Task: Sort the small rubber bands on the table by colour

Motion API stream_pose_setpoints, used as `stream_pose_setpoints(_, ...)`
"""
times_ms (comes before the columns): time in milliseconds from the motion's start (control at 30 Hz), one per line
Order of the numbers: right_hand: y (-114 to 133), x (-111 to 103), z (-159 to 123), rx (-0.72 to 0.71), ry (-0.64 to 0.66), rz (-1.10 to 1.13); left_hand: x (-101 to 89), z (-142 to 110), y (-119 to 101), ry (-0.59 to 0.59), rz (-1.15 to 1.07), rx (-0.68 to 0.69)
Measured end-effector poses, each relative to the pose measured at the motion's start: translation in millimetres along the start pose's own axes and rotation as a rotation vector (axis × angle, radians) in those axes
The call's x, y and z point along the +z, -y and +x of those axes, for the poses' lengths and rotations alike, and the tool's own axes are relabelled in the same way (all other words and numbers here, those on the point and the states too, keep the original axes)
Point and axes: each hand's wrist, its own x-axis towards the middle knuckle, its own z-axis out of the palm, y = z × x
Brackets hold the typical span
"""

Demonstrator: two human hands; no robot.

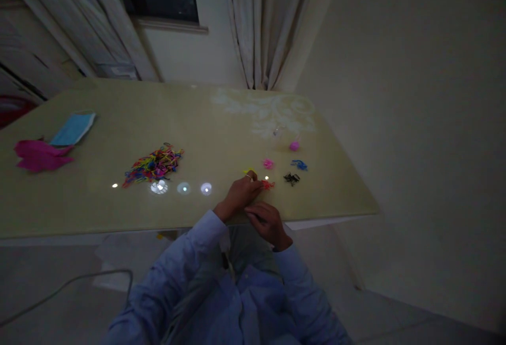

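Note:
My left hand (242,192) rests over the table with its fingers pressed together, the tips touching a small pile of red rubber bands (268,185). Just nearer to me, my right hand (267,221) is curled at the table's front edge, thumb and fingers closed; anything in them is too small to see. Partly behind the left hand are some yellow bands (249,171). Pink bands (268,164), blue bands (299,165) and black bands (292,178) lie in separate little piles to the right. A larger mixed heap of coloured bands (156,164) lies to the left.
A bright pink small item (294,146) and a tiny clear object (275,132) sit behind the piles. At the far left are a blue face mask (74,129) and a crumpled magenta cloth (42,155). A wall (415,123) borders the glossy table (190,118) on the right.

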Motion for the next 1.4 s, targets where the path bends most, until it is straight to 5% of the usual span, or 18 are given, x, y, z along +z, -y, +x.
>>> stream_pose_setpoints(433,0,1,2,0.018,0.007,-0.010,6.3,-4,5,-0.006,-0.020,0.023)
stream_pose_setpoints(833,4,-1,5,0.025,-0.001,-0.021,-0.4,-12,8,-0.207,-0.343,-0.001)
stream_pose_setpoints(1000,6,-1,7,0.043,0.002,-0.036,-16.8,-41,24,-0.312,-0.406,-0.042)
stream_pose_setpoints(1400,9,2,19,0.115,0.005,-0.025,-63.5,-125,102,-0.507,-0.365,-0.315)
